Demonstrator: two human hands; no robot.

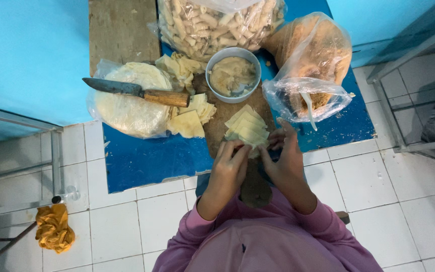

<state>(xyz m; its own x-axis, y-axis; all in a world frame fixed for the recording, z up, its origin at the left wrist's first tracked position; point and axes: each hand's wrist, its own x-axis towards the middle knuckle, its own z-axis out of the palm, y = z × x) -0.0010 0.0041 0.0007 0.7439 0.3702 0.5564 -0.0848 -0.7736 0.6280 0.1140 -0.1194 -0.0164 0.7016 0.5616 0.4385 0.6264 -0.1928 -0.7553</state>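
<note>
My left hand (229, 163) and my right hand (284, 153) meet at the near end of a brown wooden board (223, 113) and pinch a pale yellow wrapper piece (252, 149) between their fingers. Just beyond them lies a fanned stack of yellow wrapper sheets (247, 126). A grey bowl of beige filling (233, 75) stands at the board's far end. More cut wrappers (190, 121) lie to the left of the board.
A wooden-handled knife (137, 91) rests on a bagged stack of round wrappers (129, 100). A bag of finished rolls (217, 22) and a bag of breadcrumbs (310, 60) sit at the back of the blue table (147, 158). An orange cloth (54, 229) lies on the tiled floor.
</note>
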